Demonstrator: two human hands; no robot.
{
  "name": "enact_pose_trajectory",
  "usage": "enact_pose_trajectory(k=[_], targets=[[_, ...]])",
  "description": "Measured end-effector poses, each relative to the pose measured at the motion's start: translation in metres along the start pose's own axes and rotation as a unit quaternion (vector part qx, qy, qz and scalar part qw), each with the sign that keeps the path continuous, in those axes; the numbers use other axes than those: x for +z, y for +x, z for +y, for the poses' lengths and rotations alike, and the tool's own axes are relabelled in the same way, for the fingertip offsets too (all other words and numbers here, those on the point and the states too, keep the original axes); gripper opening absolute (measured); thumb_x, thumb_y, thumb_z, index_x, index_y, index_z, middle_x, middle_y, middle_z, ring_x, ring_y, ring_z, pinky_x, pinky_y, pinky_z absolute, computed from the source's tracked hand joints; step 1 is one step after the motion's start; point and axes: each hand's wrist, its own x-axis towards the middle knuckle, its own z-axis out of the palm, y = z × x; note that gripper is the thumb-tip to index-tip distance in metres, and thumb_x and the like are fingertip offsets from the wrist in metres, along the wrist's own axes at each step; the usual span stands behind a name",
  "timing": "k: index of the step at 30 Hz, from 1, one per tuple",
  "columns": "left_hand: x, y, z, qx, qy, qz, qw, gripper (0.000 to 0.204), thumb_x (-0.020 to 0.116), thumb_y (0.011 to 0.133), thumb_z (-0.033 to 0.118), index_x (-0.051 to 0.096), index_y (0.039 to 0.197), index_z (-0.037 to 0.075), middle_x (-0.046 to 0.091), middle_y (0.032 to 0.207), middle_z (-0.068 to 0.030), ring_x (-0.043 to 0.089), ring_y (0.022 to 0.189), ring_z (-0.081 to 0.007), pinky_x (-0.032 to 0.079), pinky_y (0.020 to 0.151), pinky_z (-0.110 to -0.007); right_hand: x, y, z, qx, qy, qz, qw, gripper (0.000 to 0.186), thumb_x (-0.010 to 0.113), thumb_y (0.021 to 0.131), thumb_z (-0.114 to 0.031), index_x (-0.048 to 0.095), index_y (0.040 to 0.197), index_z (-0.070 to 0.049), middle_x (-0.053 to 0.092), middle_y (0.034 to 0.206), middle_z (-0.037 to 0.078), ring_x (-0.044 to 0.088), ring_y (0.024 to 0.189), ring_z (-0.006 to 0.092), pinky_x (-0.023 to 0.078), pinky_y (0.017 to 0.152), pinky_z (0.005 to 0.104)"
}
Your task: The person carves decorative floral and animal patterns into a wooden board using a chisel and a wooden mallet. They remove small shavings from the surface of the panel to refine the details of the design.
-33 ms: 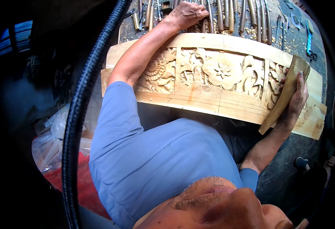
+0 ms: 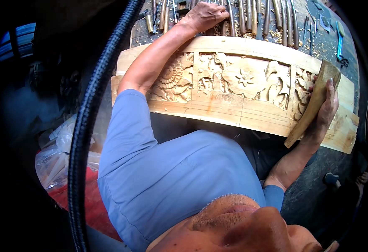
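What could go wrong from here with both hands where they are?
The left hand is in among closely laid hand tools, so it might knock some out of place. The wooden club in the right hand slants over the right part of the carved panel; if it slipped, it could dent the raised carving there.

Dark workbench [image 2: 138, 34] beneath a carved wooden panel [image 2: 243, 80], a row of wooden-handled tools [image 2: 248, 17] and wood shavings [image 2: 274, 33]

Left hand [image 2: 206, 17] curled, arm [image 2: 156, 61] outstretched
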Motion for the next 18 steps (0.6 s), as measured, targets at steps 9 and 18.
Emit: enact_pose_trajectory(k=[9, 18], targets=[[0.020, -0.029, -0.018, 0.012, 0.152, -0.012, 0.988, 0.017, 0.064, 0.091, 0.011, 0.071, 0.104, 0.019, 0.065, 0.074, -0.0024, 0.072, 0.072, -0.0165, 0.059, 0.058, -0.032, 0.005, 0.016, -0.001, 0.062, -0.047, -0.004, 0.997, 0.043, 0.056, 0.105, -0.040, 0.069, 0.116, 0.000, 0.068, 0.085, 0.005, 0.061, 0.071, 0.0110, 0.049, 0.067, 0.0243], [-0.004, -0.027, 0.019, -0.221, -0.117, -0.089, 0.964, 0.031, 0.072, 0.094, 0.045, 0.077, 0.107, 0.018, 0.077, 0.086, -0.0012, 0.075, 0.081, -0.0210, 0.058, 0.077, -0.040, 0.002, 0.006, -0.002, 0.048, -0.042, -0.008, 0.998, 0.045, 0.054, 0.106, -0.043, 0.069, 0.113, -0.001, 0.065, 0.080, 0.004, 0.059, 0.068, 0.0102, 0.048, 0.067, 0.0239]])
